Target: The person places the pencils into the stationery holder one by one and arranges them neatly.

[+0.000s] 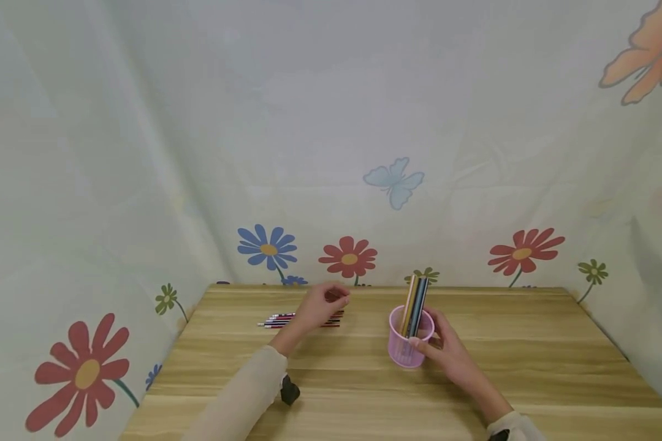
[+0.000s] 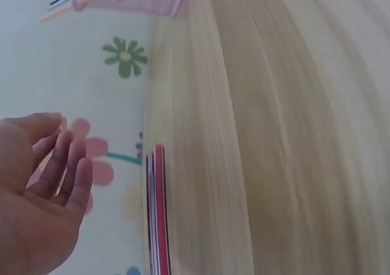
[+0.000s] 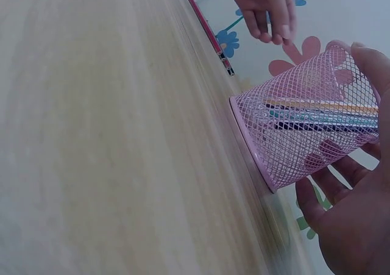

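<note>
A pink mesh pen cup [image 1: 405,354] stands upright on the wooden table, right of centre. Several pencils [image 1: 415,305] lean inside it, showing through the mesh in the right wrist view. My right hand [image 1: 447,349] holds the cup from its right side, thumb at the rim and fingers [image 3: 332,186] around the mesh wall. Over to the left, a small bundle of striped pencils [image 1: 276,321] lies flat on the table. Above that bundle hovers my left hand [image 1: 321,306], its fingers [image 2: 67,171] loosely bent with nothing between them.
The wood-grain table [image 1: 353,392] ends at the back against a pale cloth wall [image 1: 309,135] printed with flowers and butterflies. More of the same cloth rises at both sides. A dark object [image 1: 289,390] sits at the left sleeve's cuff.
</note>
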Tool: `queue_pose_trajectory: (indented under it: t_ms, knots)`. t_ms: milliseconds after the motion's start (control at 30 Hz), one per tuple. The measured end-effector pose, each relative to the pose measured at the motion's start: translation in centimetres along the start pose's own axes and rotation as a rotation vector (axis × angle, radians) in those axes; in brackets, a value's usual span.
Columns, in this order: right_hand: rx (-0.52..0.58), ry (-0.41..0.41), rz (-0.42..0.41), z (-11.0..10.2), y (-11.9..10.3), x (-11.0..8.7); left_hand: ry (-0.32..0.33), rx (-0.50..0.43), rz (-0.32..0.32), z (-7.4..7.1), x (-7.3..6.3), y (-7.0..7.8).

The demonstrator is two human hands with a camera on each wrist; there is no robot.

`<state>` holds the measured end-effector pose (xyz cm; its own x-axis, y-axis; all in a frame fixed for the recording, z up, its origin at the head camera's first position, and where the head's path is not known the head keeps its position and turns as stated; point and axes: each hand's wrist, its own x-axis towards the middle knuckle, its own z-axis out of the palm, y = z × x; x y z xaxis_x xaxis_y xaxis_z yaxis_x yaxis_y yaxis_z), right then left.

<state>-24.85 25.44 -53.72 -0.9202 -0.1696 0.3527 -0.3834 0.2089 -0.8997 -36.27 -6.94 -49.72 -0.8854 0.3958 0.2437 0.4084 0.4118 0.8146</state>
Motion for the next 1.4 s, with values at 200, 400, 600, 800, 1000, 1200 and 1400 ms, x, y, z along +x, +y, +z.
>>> queue_pose_trajectory:
  t_ms: [200, 400, 600, 800, 1000, 1200, 1400]
  knots:
    - [0.003, -0.008, 0.012, -0.1, -0.1, 0.0, -0.064, 0.138, -0.008, -2.1, -0.9, -2.1]
    - [-0.002, -0.016, 0.019, -0.1, -0.2, -0.1, -0.122, 0.171, -0.008, -2.8, -2.2, -2.7]
    - [-0.006, -0.014, 0.005, -0.1, -0.2, -0.1, -0.155, 0.254, 0.034, -2.6, -2.6, -3.5]
    - [-0.003, -0.013, -0.011, 0.1, -0.4, -0.1, -0.165, 0.278, 0.068, -2.2, -2.7, -4.1]
    - [-0.009, -0.005, -0.011, 0.0, 0.0, 0.0, -0.184, 0.292, 0.062, -2.1, -3.0, -3.6]
    - [-0.007, -0.016, -0.006, -0.1, 0.1, 0.0, -0.22, 0.35, 0.056, -1.5, -3.0, -3.4]
    - [0.0, -0.01, -0.014, -0.1, 0.2, 0.1, -0.26, 0.503, 0.125, -1.1, -2.9, -3.3]
